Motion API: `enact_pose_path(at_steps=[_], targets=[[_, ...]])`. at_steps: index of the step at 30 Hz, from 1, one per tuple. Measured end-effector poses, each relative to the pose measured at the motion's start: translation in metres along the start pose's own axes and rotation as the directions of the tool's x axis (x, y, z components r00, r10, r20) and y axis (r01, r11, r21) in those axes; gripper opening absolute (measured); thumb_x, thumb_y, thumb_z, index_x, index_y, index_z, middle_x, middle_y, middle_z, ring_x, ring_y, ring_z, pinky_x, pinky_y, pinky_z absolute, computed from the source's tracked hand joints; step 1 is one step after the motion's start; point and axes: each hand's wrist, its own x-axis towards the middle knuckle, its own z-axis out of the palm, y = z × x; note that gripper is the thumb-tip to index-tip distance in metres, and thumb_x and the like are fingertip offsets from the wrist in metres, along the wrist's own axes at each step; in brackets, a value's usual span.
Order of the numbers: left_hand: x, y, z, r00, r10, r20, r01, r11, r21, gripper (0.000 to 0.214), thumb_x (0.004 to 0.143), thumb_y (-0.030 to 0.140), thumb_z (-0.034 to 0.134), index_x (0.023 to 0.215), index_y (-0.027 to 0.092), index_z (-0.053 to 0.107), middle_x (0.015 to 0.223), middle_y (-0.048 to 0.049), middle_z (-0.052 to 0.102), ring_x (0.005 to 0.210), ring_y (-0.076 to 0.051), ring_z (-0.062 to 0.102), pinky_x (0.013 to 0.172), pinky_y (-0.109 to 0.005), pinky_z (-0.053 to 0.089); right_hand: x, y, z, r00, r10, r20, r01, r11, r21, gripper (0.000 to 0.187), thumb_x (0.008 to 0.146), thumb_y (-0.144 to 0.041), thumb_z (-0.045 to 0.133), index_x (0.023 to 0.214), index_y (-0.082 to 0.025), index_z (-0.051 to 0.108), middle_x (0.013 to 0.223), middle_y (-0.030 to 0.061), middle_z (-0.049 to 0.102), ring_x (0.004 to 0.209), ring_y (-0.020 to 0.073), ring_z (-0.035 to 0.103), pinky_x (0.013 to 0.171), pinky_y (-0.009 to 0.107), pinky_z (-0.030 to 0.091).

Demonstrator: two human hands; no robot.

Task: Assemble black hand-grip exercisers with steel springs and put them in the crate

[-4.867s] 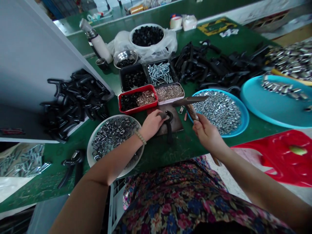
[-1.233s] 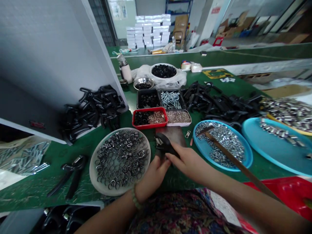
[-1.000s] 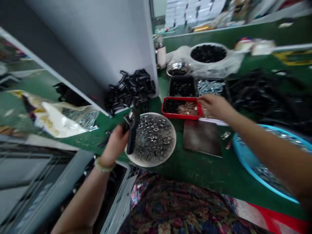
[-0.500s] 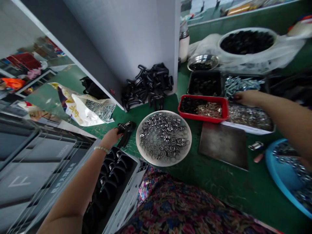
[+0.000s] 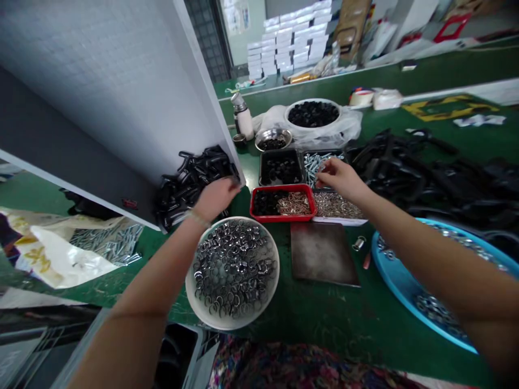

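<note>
My left hand (image 5: 218, 195), smeared by motion, reaches over the right edge of the pile of black plastic handles (image 5: 192, 175) at the foot of the grey box. Its fingertips are too blurred to show whether they hold one. My right hand (image 5: 340, 177) hovers at the tray of silver screws (image 5: 314, 166), thumb and fingers curled into a pinch; what lies between them, if anything, is too small to make out. Below my left forearm is a round white tray (image 5: 190, 302) of metal ring clamps (image 5: 233, 265).
A red tray (image 5: 283, 219) holds black pieces and copper-coloured parts. Beside it are small metal parts (image 5: 336, 205), and in front lies a dark flat plate (image 5: 322, 254). A blue basin (image 5: 399, 289) stands under my right forearm. The grey box wall (image 5: 162, 81) rises at left.
My left hand has moved from beside the crate, where it held a black part with a metal clamp, up to the handle pile. My right hand stays around the screws. The view has turned right.
</note>
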Motion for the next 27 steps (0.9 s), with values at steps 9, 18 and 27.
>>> enact_pose_path(at_steps=[9, 18, 27], targets=[[0.153, 0.103, 0.074, 0.995, 0.067, 0.079, -0.068, 0.998, 0.008, 0.026, 0.084, 0.008, 0.047, 0.1, 0.005, 0.068, 0.104, -0.0232, 0.067, 0.116, -0.033, 0.051, 0.095, -0.045, 0.037, -0.158, -0.025, 0.0, 0.995, -0.039, -0.097, 0.059, 0.976, 0.21, 0.012, 0.083, -0.028, 0.063, 0.091, -0.022, 0.057, 0.068, -0.0023, 0.06, 0.058, 0.0119, 0.06, 0.057, 0.024, 0.051], [0.029, 0.14, 0.06, 0.973, 0.196, 0.124, 0.074, 0.247, -0.966, 0.028, 0.084, 0.03, 0.061, 0.106, 0.014, 0.066, 0.099, -0.0075, 0.068, 0.079, -0.013, 0.062, 0.076, -0.026, 0.049, -0.17, -0.022, 0.02, 0.915, -0.233, -0.329, 0.243, 0.97, -0.012, 0.013, 0.084, -0.028, 0.062, 0.096, -0.023, 0.06, 0.085, 0.0025, 0.067, 0.068, 0.0145, 0.063, 0.064, 0.028, 0.053], [-0.1, 0.162, 0.072, 0.934, 0.162, 0.32, 0.351, -0.589, -0.727, 0.022, 0.072, 0.02, 0.074, 0.093, 0.013, 0.071, 0.089, -0.0043, 0.072, 0.08, -0.012, 0.067, 0.082, -0.025, 0.052, -0.2, -0.029, 0.044, 0.871, -0.42, -0.253, 0.317, 0.876, -0.362, 0.011, 0.081, -0.022, 0.063, 0.092, -0.022, 0.062, 0.071, -0.0013, 0.066, 0.057, 0.0123, 0.061, 0.052, 0.022, 0.047]])
